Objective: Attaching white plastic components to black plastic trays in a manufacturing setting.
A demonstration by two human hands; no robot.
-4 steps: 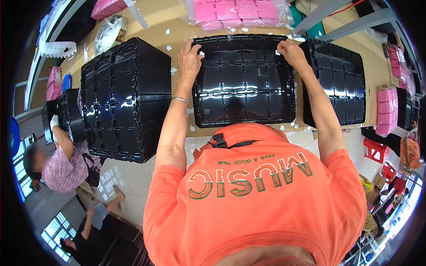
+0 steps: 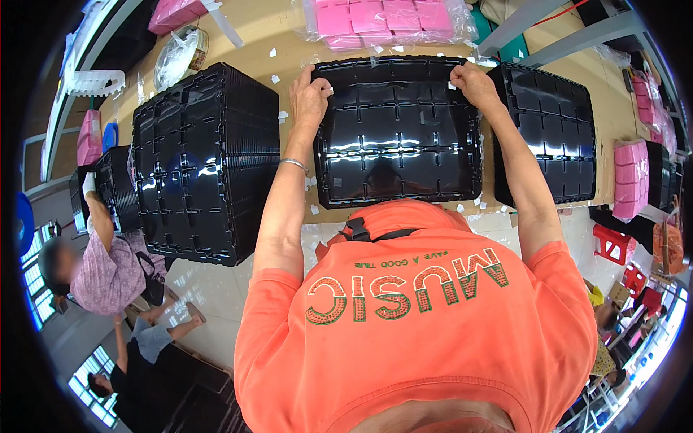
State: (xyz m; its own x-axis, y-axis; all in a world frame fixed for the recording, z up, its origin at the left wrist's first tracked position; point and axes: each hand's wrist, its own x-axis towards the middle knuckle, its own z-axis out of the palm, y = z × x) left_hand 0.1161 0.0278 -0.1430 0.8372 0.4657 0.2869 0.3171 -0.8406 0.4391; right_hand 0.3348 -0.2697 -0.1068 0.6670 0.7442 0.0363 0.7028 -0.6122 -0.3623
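Note:
A glossy black plastic tray [image 2: 393,119] with a grid of moulded ridges lies in front of me on the table. My left hand [image 2: 309,101] is at its far left corner, fingers bent and closed on the rim, with a small white piece at the fingertips. At the far right corner my right hand [image 2: 476,88] pinches the rim, and another small white piece shows beside its fingertips. Whether more trays lie under this one, I cannot tell. A tall stack of like trays [image 2: 180,151] stands left of my left arm. More black trays [image 2: 552,130] lie right of my right arm.
Pink trays in clear plastic [image 2: 390,20] lie beyond, and small white scraps [image 2: 275,79] dot the brown tabletop [image 2: 289,43]. Grey metal bars [image 2: 577,43] cross the far right. A co-worker [image 2: 108,270] reaches to black trays at the left. A red stool [image 2: 612,243] stands right.
My hands stay at the tray's far corners, almost unmoved. At the lower left, a person in dark clothing has shifted, and the co-worker's arm has moved slightly.

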